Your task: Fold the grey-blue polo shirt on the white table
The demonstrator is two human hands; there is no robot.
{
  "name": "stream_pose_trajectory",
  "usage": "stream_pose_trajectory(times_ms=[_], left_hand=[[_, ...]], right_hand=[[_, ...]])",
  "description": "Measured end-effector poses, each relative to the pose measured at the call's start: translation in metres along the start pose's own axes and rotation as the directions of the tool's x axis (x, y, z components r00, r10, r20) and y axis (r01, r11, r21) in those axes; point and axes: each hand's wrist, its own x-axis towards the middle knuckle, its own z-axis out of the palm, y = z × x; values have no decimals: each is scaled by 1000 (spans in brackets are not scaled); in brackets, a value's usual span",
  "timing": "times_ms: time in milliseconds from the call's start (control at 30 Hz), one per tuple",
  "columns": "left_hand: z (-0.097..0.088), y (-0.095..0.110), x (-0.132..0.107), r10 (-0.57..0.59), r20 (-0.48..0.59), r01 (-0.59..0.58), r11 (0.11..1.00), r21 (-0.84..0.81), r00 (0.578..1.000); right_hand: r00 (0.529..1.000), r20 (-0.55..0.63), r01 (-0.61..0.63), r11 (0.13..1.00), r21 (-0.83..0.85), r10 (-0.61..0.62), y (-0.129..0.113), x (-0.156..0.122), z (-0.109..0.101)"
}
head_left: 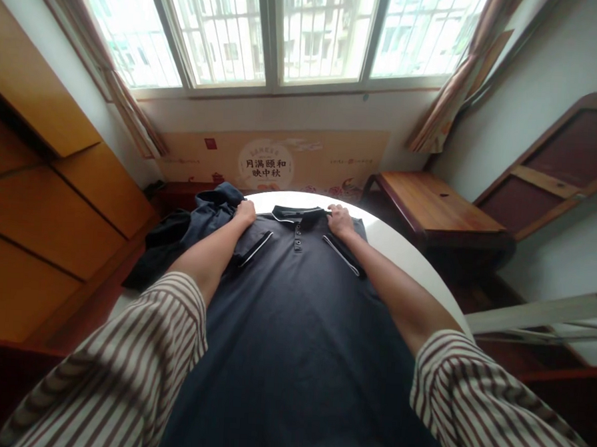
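A dark polo shirt (294,310) lies spread face up over a white round table (416,276), its collar at the far edge and its hem toward me. White piping edges the collar and both short sleeves, and a buttoned placket runs down from the neck. At the left shoulder, my left hand (245,212) has its fingers closed on the fabric. My right hand (341,221) grips the right shoulder beside the collar, fingers curled over the cloth. Both sleeves are folded inward on the shirt's front.
Dark crumpled clothes (178,234) are heaped at the table's left edge. Beyond the table stands a printed banner (322,158) below the window. To the right is a wooden side table (430,200); wooden cabinets (53,224) line the left.
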Motion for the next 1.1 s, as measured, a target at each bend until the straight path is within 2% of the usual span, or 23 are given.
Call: stream_pose_trajectory(times_ms=[100, 200, 333, 467, 567, 700, 767, 833, 867, 933, 1000, 1033, 1067, 1100], left_hand=[[2, 17, -8, 115, 3, -115, 993, 18, 993], [11, 31, -22, 277, 68, -279, 960, 13, 958], [24, 33, -37, 397, 106, -399, 917, 2, 912], [28, 24, -35, 367, 124, -371, 929, 12, 922], [23, 21, -31, 307, 141, -313, 949, 22, 941], [1, 30, -34, 278, 122, -283, 959, 18, 953], [-16, 40, -46, 309, 67, -311, 950, 9, 949], [-33, 47, -73, 363, 2, -363, 932, 4, 932], [-40, 49, -94, 410, -25, -410, 912, -1, 912], [-50, 44, -152, 543, -52, -545, 838, -28, 838], [-54, 27, -228, 746, -98, -752, 650, -110, 659], [-54, 16, -269, 799, -99, -803, 578, -148, 593], [-53, 3, -309, 828, -99, -828, 531, -180, 552], [-50, -9, -347, 844, -90, -839, 502, -211, 528]], right_hand=[[997, 25, 68, 998, -5, -68, -3, -12, -3], [987, 100, 130, 991, -6, -129, -1, -27, -1], [965, 249, 93, 995, -32, -82, 4, -39, 4], [957, 290, 45, 996, -76, -21, 6, -39, 4], [957, 291, 24, 995, -92, 4, 4, -37, 1], [949, 314, 14, 997, -72, 10, -4, -35, -14], [962, 273, 37, 998, -45, -23, -12, -39, -26], [974, 212, 88, 996, -25, -80, -21, -55, -43], [971, 191, 148, 989, -11, -143, -25, -70, -52], [926, 173, 335, 941, 38, -336, -31, -118, -73], [818, 133, 547, 828, 119, -559, -34, -187, -94], [770, 133, 606, 780, 154, -624, -33, -226, -104], [733, 146, 640, 746, 185, -664, -33, -266, -113], [702, 157, 661, 717, 220, -695, -32, -304, -120]])
